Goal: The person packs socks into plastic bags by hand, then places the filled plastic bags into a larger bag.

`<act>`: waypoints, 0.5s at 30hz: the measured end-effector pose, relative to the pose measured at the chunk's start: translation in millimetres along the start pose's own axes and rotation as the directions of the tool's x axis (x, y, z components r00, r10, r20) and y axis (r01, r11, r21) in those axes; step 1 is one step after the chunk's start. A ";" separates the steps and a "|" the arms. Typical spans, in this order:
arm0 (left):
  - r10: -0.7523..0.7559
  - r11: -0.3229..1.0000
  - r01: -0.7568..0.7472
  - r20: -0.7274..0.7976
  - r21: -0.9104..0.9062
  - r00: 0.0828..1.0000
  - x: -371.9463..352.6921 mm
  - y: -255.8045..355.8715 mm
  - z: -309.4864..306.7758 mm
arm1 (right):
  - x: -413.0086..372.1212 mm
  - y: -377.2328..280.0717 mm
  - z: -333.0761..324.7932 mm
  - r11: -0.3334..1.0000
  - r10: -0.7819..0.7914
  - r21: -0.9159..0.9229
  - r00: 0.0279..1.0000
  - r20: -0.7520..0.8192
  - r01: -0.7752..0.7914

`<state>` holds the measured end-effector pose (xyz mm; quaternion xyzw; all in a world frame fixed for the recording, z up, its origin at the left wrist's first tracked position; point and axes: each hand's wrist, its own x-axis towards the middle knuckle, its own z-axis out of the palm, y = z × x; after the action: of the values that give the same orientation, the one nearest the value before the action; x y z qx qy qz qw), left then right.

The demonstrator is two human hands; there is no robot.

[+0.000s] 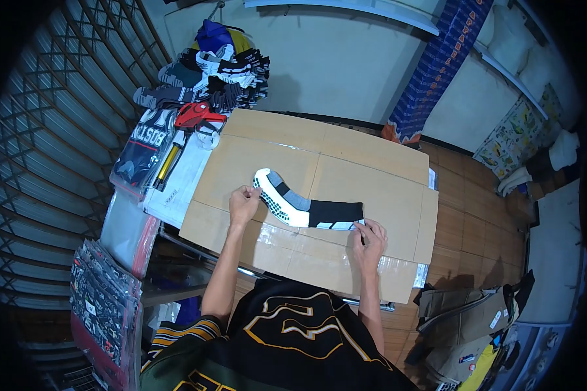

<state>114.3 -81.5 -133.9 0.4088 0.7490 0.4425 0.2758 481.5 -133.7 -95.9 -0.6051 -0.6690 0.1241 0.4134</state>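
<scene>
A white, grey and black sock with dark green grip dots along its sole lies flat on the cardboard sheet. Its toe end points up and left, and its black cuff stretches to the right. My left hand pinches the sock's edge near the toe. At the other end, my right hand has its fingertips closed on the lower corner of the cuff. The sock looks straightened out between both hands.
A pile of socks stands at the back left. Beside it lie a red tape dispenser, a yellow-and-black tool and bagged clothing. More plastic-wrapped garments hang at lower left. Folded cardboard is at lower right.
</scene>
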 end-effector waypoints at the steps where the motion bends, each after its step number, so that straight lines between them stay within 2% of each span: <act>1: 0.013 1.000 -0.013 -0.006 -0.016 1.000 0.9 -3.7 0.6 | 0.0 -0.2 -0.1 1.000 0.006 0.001 1.000 0.003 -0.006; 6: 0.022 1.000 -0.022 -0.005 -0.016 1.000 -5.2 4.6 -3.5 | -0.1 0.5 0.5 1.000 -0.003 -0.005 1.000 0.003 0.003; 8: 0.116 0.991 -0.112 -0.041 0.075 0.992 -9.3 10.8 -3.3 | -0.2 1.7 1.4 1.000 0.007 0.009 1.000 0.005 -0.007; 12: 0.075 0.997 -0.075 -0.020 0.021 0.997 -30.1 45.1 -6.4 | -0.2 1.2 1.4 1.000 0.010 0.004 1.000 0.006 -0.010; 14: 0.059 0.984 -0.074 0.094 0.163 0.994 -41.4 61.8 -10.4 | -0.2 0.4 1.1 1.000 0.014 0.009 1.000 0.009 -0.014; 15: 0.059 0.984 -0.074 0.095 0.163 0.994 -44.7 62.5 -9.5 | -0.2 0.4 0.8 1.000 0.014 0.008 1.000 0.009 -0.014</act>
<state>152.9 -106.9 -71.7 0.4745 0.7562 0.3687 0.2591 481.3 -133.5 -96.7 -0.6076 -0.6660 0.1325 0.4120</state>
